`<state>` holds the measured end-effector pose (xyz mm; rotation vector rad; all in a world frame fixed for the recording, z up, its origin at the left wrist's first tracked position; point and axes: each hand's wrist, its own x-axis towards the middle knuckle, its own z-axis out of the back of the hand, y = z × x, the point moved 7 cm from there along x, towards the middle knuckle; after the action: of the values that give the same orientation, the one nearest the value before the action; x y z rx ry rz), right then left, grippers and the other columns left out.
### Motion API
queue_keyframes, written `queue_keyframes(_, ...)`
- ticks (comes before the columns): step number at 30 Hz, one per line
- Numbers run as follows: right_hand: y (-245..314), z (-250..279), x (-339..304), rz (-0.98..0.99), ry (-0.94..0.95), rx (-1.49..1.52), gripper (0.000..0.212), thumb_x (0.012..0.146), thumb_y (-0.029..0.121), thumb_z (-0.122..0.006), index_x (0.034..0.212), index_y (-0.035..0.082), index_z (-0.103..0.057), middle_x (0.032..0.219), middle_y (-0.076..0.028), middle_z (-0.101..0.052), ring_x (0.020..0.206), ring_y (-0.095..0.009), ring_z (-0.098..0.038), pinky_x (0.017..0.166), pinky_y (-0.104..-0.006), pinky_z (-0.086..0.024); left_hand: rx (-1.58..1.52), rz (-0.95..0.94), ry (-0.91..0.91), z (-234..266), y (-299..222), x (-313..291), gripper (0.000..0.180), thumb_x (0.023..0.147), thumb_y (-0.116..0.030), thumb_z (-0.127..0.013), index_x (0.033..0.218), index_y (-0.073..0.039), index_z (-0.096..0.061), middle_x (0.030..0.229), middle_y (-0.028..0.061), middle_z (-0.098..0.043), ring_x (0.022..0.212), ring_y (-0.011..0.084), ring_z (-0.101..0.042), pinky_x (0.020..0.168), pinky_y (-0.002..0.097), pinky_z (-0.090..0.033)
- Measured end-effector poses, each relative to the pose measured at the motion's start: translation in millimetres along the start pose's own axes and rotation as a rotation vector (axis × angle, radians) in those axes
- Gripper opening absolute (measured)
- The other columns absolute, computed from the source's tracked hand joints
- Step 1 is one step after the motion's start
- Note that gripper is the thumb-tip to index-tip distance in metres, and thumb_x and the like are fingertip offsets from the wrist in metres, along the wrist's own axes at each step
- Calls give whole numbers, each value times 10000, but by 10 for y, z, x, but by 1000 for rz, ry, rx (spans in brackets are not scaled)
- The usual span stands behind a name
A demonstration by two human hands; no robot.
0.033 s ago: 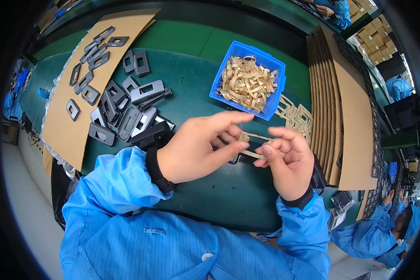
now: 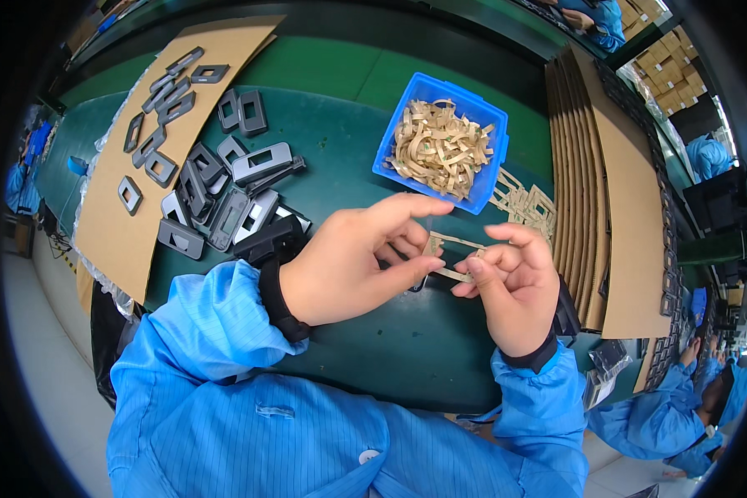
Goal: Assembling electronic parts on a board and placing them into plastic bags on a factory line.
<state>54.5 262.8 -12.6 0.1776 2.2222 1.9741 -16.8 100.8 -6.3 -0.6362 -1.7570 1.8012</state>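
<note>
Above the table's front half, a thin tan rectangular frame (image 2: 456, 241) is stretched between my two hands. My left hand (image 2: 358, 253) pinches its left end between thumb and curled fingers, with the index finger extended near the bin's lower edge. The frame's right end sits in the fingertips of my right hand (image 2: 515, 278), whose palm is turned up. A blue plastic bin (image 2: 379, 162) just beyond my hands holds a heap of curled tan strips (image 2: 440, 145). Similar flat tan frames (image 2: 527, 206) lie piled to the right of the bin. Fingers hide both ends of the held frame.
Grey and black plastic housings with rectangular windows (image 2: 261, 163) are heaped left of my hands. More housings (image 2: 159, 168) rest on a cardboard sheet (image 2: 133, 249) at the left. Stacked cardboard sheets (image 2: 622, 241) stand at the right. Co-workers in blue (image 2: 647, 419) sit beyond them.
My left thumb and right fingertips shift very slightly on the tan frame. Everything else stays where it was.
</note>
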Motion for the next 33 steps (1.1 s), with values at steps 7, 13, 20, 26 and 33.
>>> queue_keyframes(7, 33, -7, -11, 155, 102, -4, 261, 875, -117, -654, 1116, -37, -593, 998, -110, -660, 956, -162, -689, 802, -267, -598, 275, -268, 45, 10, -121, -13, 234, 828, 49, -740, 1054, -2, -708, 985, 94, -701, 866, 131, -693, 736, 252, -584)
queue_keyframes(13, 138, -26, -57, 316, 83, -185, 312, 830, -144, -680, 1115, -27, -632, 1048, -131, -665, 971, -182, -689, 828, -272, -583, 167, -301, -41, 44, -141, -21, 274, 792, 13, -786, 1055, -15, -716, 975, 106, -702, 826, 160, -692, 726, 261, -571)
queue_keyframes(20, 456, -115, -226, 724, 63, -779, 368, 747, -60, -781, 1091, 38, -695, 948, -110, -631, 778, -262, -653, 658, -323, -516, 447, -603, -91, 24, -319, -104, 327, 725, -66, -847, 1035, -59, -745, 879, 83, -679, 733, 194, -653, 604, 299, -502)
queue_keyframes(26, 607, -152, -273, 854, -77, -982, 280, 655, 3, -836, 907, 94, -756, 783, -29, -502, 694, -200, -481, 601, -326, -389, 618, -716, -103, -7, -397, -160, 301, 690, -92, -857, 977, -69, -769, 679, 15, -482, 558, 162, -474, 484, 308, -366)
queue_keyframes(33, 575, -133, -206, 785, 96, -906, 310, 663, 59, -851, 955, 74, -751, 850, -59, -557, 726, -219, -533, 615, -329, -421, 586, -708, -85, 49, -427, -170, 298, 711, -24, -830, 999, -73, -770, 723, 16, -550, 610, 153, -549, 525, 295, -430)
